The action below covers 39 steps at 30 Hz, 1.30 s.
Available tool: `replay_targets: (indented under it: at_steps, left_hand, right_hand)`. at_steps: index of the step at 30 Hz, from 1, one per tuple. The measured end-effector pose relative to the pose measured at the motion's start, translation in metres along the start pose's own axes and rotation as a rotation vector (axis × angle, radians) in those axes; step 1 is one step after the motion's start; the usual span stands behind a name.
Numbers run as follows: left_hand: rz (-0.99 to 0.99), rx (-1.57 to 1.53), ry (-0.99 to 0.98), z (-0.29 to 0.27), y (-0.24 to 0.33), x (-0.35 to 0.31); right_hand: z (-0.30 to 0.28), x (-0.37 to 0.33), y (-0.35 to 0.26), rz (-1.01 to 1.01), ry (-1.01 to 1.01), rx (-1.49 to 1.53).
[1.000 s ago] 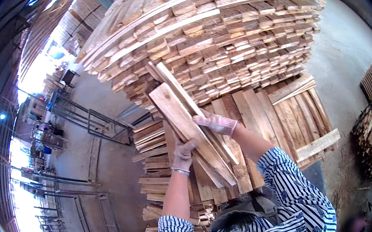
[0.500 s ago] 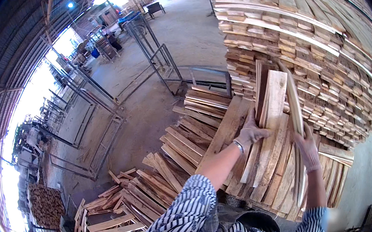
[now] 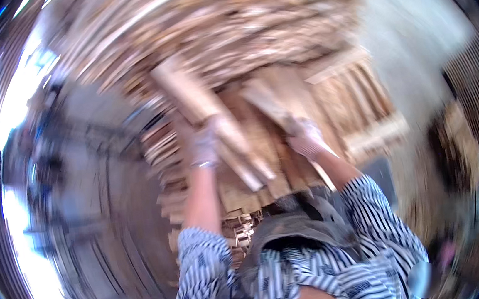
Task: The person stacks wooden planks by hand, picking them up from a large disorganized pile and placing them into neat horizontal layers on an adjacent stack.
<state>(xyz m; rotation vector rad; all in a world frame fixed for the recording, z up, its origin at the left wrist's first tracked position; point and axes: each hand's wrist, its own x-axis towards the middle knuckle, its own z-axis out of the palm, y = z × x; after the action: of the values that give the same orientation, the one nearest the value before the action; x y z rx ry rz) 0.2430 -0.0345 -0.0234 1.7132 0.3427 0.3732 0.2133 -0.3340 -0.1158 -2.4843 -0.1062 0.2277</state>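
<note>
The picture is smeared by motion. My gloved left hand [image 3: 206, 144] is closed on the side of a small bundle of wooden boards [image 3: 184, 91], which slants from upper left to lower right. My gloved right hand [image 3: 307, 138] is closed round a narrower wooden plank [image 3: 265, 102], tilted the same way and held apart from the bundle. Beneath both hands lies a layer of boards [image 3: 278, 154], side by side. How many boards the left hand holds is too blurred to tell.
A tall, layered lumber stack [image 3: 226, 30] rises just beyond my hands. Shorter slats [image 3: 357, 92] lie at the right, and more board ends [image 3: 159, 144] show at the left. Pale concrete floor [image 3: 416, 41] stretches beyond on the right.
My view has swung to the right, so the lumber stack now lies straight ahead. The boards in my two hands have come apart, with a gap between the bundle and the plank.
</note>
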Motion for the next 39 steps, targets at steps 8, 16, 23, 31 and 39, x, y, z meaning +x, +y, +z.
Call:
replay_targets:
  at_steps: [8,16,23,31,39]
  left_hand:
    - [-0.070,-0.243,-0.031,0.010,-0.042,-0.005]
    - [-0.129,-0.236,0.091,-0.009,-0.055,0.001]
    - [-0.055,-0.067,0.061,0.004,-0.027,0.004]
    - [-0.081,-0.110,0.000,0.007,-0.024,-0.011]
    - [-0.106,-0.055,-0.004,0.006,-0.033,-0.002]
  right_hand:
    - [-0.125,0.025,0.077,0.404,-0.095,-0.250]
    - [-0.038,0.027,0.096,0.296,0.135,-0.304]
    - [-0.058,0.044,0.144,0.336,0.025,0.119]
    - [-0.068,0.014,0.167,0.387,-0.212,0.321]
    - [-0.046,0.008,0.182,0.345,-0.091,0.295]
